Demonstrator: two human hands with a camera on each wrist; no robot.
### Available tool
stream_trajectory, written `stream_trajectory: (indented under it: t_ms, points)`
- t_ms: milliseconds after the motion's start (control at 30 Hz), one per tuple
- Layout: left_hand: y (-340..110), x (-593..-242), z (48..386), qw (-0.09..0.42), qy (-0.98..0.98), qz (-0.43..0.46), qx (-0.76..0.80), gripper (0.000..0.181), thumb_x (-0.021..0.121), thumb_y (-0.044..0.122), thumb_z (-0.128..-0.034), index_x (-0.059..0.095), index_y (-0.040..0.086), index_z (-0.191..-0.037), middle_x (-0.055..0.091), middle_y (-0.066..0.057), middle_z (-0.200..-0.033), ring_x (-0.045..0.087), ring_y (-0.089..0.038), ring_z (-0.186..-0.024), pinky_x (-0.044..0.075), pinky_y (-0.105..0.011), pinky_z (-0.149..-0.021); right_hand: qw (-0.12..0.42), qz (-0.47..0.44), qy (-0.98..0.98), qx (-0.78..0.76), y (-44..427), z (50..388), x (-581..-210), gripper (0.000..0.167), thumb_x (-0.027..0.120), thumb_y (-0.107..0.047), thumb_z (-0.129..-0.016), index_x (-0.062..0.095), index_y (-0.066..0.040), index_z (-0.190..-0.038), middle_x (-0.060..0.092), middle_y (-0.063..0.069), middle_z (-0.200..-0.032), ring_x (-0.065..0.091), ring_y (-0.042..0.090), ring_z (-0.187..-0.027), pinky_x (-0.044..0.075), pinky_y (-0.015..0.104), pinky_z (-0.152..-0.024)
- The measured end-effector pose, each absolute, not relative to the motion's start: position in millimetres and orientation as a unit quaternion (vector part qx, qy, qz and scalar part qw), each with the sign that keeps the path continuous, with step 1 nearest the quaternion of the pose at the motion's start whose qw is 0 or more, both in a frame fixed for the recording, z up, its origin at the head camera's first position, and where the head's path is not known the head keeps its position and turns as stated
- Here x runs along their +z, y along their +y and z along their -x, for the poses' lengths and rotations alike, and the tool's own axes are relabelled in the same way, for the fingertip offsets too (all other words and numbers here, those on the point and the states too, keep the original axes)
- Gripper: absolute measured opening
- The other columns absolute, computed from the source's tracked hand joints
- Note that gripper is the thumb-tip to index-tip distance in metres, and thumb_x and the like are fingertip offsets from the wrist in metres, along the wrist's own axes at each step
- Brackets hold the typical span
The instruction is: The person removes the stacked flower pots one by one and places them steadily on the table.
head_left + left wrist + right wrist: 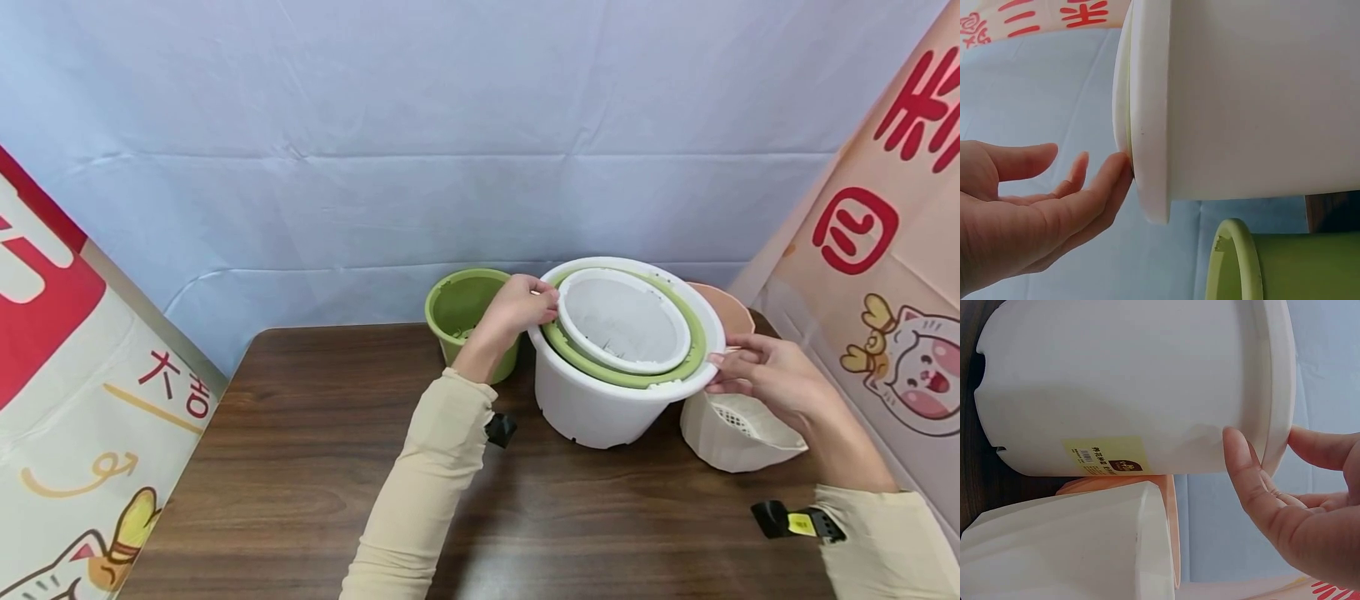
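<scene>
A large white flowerpot is on the table, with a green pot nested in it and a smaller white pot innermost. At its left side my left hand touches the nested rims with its fingertips; in the left wrist view the thumb stays apart from the pots. My right hand pinches the large pot's rim on the right. The right wrist view shows its thumb on one side of the rim and fingers beneath, near a yellow label on the wall.
A separate green pot stands left of the stack, behind my left forearm. To the right are a cream fluted pot and an orange pot, partly hidden. Cloth hangs behind the brown table and printed sheets hang at both sides.
</scene>
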State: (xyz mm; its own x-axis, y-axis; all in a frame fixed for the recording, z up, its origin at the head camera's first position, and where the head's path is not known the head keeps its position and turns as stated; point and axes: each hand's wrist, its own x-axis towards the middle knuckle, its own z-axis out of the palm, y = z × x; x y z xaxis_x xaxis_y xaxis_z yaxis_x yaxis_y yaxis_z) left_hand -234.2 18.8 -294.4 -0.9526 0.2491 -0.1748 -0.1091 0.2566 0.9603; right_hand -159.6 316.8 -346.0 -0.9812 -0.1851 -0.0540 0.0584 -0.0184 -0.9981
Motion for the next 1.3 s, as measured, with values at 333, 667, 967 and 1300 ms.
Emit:
stream_trajectory:
  t_ms: [333,667,967,1300]
  points:
    - [20.5,-292.8,232.5,0.154,0.796,-0.056,0.582,0.022,0.051,0.006,-0.0918,0.060,-0.010,-0.104,0.059,-0.011,-0.095,0.054,-0.011,-0.078,0.046,-0.017,-0.070,0.085,0.048,0.695,-0.712,317.3,159.8,-347.2,0.031,0.051,0.005,-0.090,0.031,0.017,-0.110,0.062,0.008,-0.082,0.065,0.022,-0.068,0.055,0.032,-0.064]
    - [21.2,-291.0,230.6,0.163,0.792,-0.066,0.585,0.021,0.049,0.006,-0.0932,0.057,-0.009,-0.104,0.050,-0.004,-0.082,0.048,-0.011,-0.076,0.040,-0.016,-0.065,0.086,0.045,0.698,-0.709,317.6,159.5,-346.2,0.031,0.051,0.004,-0.090,0.031,0.016,-0.111,0.063,0.008,-0.082,0.065,0.022,-0.068,0.055,0.033,-0.064]
    - [22.1,-292.2,228.6,0.169,0.803,-0.088,0.565,0.021,0.047,0.010,-0.0952,0.054,-0.005,-0.108,0.051,-0.006,-0.086,0.048,-0.014,-0.079,0.041,-0.021,-0.067,0.086,0.042,0.698,-0.709,318.4,159.5,-346.2,0.033,0.051,0.005,-0.090,0.030,0.017,-0.112,0.062,0.007,-0.083,0.065,0.022,-0.068,0.055,0.032,-0.064]
    - [24.6,-295.0,228.7,0.186,0.758,-0.062,0.623,0.024,0.049,0.007,-0.0942,0.050,-0.008,-0.113,0.053,-0.018,-0.112,0.058,-0.026,-0.100,0.048,-0.026,-0.083,0.084,0.046,0.693,-0.715,317.0,159.1,-346.5,0.027,0.052,0.004,-0.090,0.035,0.012,-0.109,0.063,0.008,-0.082,0.065,0.022,-0.068,0.055,0.033,-0.064]
